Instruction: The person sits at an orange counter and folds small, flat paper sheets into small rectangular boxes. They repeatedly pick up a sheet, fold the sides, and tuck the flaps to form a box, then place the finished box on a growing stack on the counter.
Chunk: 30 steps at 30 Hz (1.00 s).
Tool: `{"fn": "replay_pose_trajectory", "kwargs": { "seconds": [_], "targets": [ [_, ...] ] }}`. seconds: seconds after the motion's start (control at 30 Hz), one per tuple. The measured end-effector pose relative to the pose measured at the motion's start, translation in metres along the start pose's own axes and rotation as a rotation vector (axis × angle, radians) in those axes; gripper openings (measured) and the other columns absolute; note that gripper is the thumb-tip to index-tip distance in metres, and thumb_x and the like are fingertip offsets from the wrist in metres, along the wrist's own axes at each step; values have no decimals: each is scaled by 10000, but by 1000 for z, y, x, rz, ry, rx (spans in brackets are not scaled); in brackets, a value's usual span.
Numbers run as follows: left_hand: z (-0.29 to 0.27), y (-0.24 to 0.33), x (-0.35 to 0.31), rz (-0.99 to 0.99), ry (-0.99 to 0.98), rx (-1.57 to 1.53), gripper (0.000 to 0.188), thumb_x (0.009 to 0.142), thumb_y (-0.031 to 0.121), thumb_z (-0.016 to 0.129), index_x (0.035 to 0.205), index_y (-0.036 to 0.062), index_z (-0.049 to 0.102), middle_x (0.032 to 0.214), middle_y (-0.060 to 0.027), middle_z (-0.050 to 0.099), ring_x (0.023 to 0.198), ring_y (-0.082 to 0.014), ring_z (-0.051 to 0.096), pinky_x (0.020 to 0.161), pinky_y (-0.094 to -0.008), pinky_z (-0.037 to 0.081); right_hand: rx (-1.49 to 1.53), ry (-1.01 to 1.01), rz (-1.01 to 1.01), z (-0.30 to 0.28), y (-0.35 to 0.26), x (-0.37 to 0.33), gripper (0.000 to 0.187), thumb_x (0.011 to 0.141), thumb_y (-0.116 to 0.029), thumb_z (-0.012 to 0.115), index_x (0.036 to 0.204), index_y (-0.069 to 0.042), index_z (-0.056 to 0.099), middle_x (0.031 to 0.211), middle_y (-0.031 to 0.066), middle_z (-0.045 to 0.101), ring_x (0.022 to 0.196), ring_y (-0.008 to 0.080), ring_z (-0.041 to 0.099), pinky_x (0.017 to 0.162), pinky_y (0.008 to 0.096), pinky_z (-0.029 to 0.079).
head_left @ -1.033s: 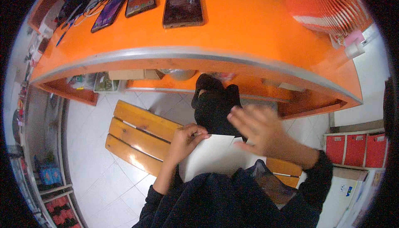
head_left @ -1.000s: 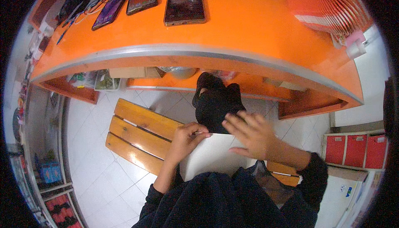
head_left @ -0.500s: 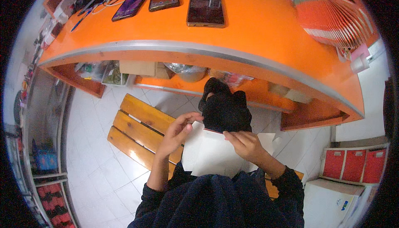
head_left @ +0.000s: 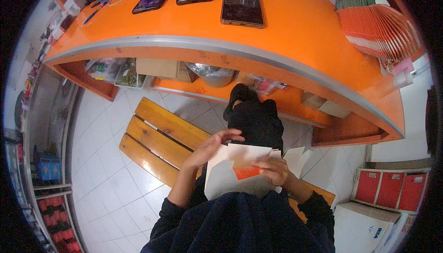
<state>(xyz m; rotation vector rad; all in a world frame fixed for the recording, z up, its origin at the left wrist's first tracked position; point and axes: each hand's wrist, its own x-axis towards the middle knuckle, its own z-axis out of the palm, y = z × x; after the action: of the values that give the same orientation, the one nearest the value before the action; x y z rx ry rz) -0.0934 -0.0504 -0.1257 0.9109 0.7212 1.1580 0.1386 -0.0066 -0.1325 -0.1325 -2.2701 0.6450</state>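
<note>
White paper sheets (head_left: 219,179) lie across my lap, with another pale flap sticking out at the right. My right hand (head_left: 274,170) pinches a folded white and orange paper (head_left: 248,173) above them, its orange part facing up. A white panel (head_left: 249,151) of paper stands up behind that orange part; where one piece ends and another starts is hard to tell. My left hand (head_left: 214,146) is at the upper left edge of the papers, fingers stretched and apart. Whether its palm touches the sheets cannot be made out.
An orange counter (head_left: 295,27) with a metal edge curves ahead, bearing three phones (head_left: 242,4), cables and a fanned stack of orange-red folded papers (head_left: 380,31). Boxes and bags fill the shelf beneath. A wooden slatted bench (head_left: 157,137) is under me; red drawers (head_left: 390,189) stand right.
My right hand has lowered toward me and turned the folded paper, so its orange side now shows. My left hand has shifted slightly right, with its fingers reaching over the papers' edge.
</note>
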Motion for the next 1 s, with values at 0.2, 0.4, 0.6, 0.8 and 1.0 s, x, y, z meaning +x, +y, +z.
{"fn": "replay_pose_trajectory", "kwargs": {
  "seconds": [0.2, 0.4, 0.6, 0.8, 1.0],
  "targets": [
    [-18, -19, -4, -40, 96, 369, 406, 769, 136, 559, 1148, 54, 438, 1116, -77, 491, 1005, -186, 469, 876, -302, 344, -196, 200, 365, -23, -15, 16, 91, 726, -54, 542, 816, -48, 531, 787, 132, 602, 688, 265, 596, 583, 346, 484],
    [6, 21, 1, 285, 152, 871, 652, 656, 219, 680, 1193, 23, 366, 1197, -150, 403, 1135, -289, 365, 941, -337, 279, -560, 620, 625, -96, -19, 60, 136, 781, -158, 543, 822, -30, 525, 795, 95, 533, 697, 222, 512, 657, 311, 423],
    [50, 45, 12, 169, 88, 289, 909, 706, 629, 400, 1278, -30, 145, 1278, -165, 273, 1192, -247, 245, 970, -343, 195, -587, 391, 598, -93, -32, 81, 169, 751, -86, 586, 896, -38, 513, 816, 93, 505, 743, 216, 503, 654, 309, 405],
    [91, 58, 33, 623, 467, 359, 1068, 637, 743, 337, 1270, -32, -39, 1311, -183, 164, 1196, -284, 218, 974, -357, 186, 74, 423, 377, -84, -58, 117, 283, 650, -158, 694, 875, -68, 547, 1036, 177, 490, 1026, 268, 454, 891, 356, 343],
    [96, 89, 36, 684, 614, 772, 1055, 717, 678, 305, 1195, -127, -182, 1190, -339, 242, 1052, -430, 368, 901, -370, 290, 46, 476, 515, -44, -81, 124, 283, 601, -137, 716, 715, -71, 465, 997, 189, 491, 959, 247, 474, 831, 361, 361]
  ]
}}
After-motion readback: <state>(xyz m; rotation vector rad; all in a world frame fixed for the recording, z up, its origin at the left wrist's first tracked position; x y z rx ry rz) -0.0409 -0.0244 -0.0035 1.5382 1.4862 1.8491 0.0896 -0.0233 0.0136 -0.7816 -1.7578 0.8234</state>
